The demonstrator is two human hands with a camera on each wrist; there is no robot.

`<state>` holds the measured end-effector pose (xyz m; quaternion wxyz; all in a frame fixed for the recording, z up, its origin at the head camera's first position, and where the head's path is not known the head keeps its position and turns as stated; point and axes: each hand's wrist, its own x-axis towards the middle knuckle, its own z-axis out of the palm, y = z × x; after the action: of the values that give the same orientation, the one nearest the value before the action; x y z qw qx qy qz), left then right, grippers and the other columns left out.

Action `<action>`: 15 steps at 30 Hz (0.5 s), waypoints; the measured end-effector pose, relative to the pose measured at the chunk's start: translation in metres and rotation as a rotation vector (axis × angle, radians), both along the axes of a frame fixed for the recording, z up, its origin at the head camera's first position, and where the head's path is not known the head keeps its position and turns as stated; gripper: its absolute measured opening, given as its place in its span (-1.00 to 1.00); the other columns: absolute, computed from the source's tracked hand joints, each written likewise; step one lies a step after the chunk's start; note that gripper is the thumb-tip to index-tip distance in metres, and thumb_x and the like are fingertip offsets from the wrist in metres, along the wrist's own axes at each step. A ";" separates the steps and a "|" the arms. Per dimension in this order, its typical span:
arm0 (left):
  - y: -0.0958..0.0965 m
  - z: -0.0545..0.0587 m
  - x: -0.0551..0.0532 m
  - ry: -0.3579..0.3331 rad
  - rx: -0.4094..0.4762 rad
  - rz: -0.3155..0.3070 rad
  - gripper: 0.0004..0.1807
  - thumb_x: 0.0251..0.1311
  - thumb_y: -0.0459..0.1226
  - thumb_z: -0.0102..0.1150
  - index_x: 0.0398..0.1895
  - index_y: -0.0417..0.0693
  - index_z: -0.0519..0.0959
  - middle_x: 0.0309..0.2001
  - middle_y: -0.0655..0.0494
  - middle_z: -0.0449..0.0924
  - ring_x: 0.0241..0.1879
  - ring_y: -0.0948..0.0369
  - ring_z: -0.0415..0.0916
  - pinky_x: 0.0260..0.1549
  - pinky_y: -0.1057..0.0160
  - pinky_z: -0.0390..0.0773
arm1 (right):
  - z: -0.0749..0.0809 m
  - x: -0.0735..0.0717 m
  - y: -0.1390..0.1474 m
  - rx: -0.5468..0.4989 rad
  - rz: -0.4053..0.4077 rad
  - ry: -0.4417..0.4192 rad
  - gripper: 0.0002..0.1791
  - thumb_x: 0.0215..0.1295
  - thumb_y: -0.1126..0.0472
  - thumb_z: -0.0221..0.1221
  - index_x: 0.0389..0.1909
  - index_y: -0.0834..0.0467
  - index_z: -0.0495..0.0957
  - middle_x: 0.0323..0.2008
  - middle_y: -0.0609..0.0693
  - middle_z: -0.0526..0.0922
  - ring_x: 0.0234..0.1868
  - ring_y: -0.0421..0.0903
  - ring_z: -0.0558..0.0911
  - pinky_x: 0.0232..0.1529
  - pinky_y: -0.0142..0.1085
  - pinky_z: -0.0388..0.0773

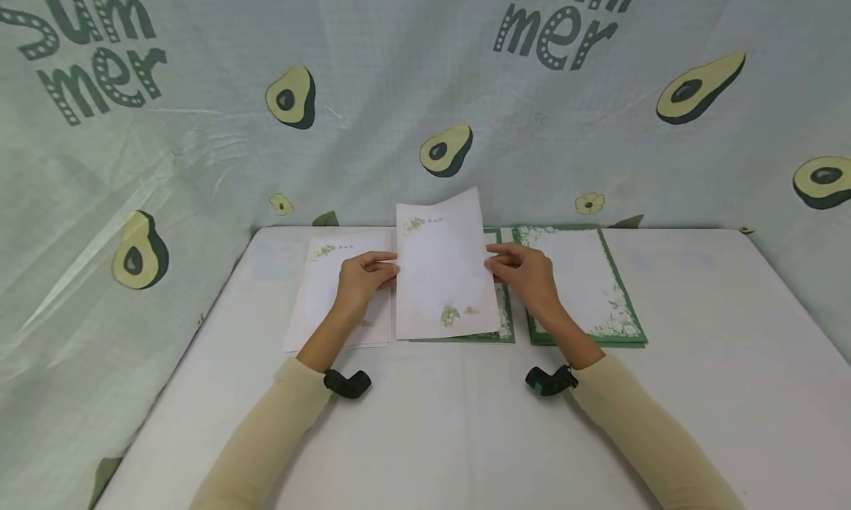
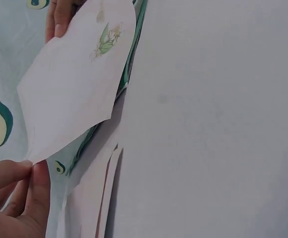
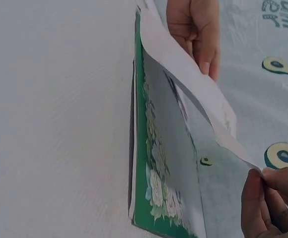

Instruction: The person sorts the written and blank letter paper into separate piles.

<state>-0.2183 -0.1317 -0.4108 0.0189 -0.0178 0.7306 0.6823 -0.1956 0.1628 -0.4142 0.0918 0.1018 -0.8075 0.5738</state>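
A sheet of pale pink stationery paper point(image 1: 442, 266) with small leaf and flower prints is lifted between both hands. My left hand point(image 1: 362, 277) pinches its left edge between thumb and fingers; my right hand point(image 1: 521, 273) pinches the right edge. In the left wrist view the sheet point(image 2: 74, 89) bows, its lower corner hanging free. Beneath it lies a green-bordered floral sheet point(image 1: 507, 321), mostly covered, whose printed roses show in the right wrist view. Left of the raised sheet lies a stack of pink sheets point(image 1: 319, 296), partly behind my left hand and forearm.
A second stack of green-bordered paper point(image 1: 575, 281) lies on the right, partly behind my right forearm. The white table point(image 1: 425, 436) ends at a hanging cloth point(image 1: 372, 74) printed with avocados. A black wrist device point(image 1: 347, 383) sits on the left wrist, another point(image 1: 550, 381) on the right.
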 end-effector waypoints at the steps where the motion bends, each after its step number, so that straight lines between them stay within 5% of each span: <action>1: -0.002 -0.001 0.000 -0.003 0.007 -0.002 -0.70 0.30 -0.46 0.30 0.09 -0.35 0.65 -0.25 -0.03 0.74 -0.24 0.24 0.71 -0.11 0.28 0.74 | 0.000 0.000 -0.001 -0.001 0.004 -0.001 -0.60 0.41 0.24 0.29 0.21 0.26 0.61 -0.08 0.28 0.74 -0.17 0.17 0.76 -0.10 -0.05 0.76; 15: -0.023 0.004 0.006 0.014 0.064 0.041 -0.68 0.30 -0.46 0.30 0.10 -0.40 0.63 -0.27 0.05 0.70 -0.25 0.26 0.72 -0.14 0.30 0.74 | 0.001 0.000 -0.019 -0.077 0.043 -0.091 -0.63 0.36 0.24 0.33 0.17 0.16 0.65 -0.10 0.17 0.76 -0.17 -0.04 0.78 -0.12 -0.26 0.76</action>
<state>-0.2125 -0.1544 -0.4071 0.0002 -0.0274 0.7081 0.7056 -0.1955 0.1433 -0.4134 0.0463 0.0891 -0.7856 0.6105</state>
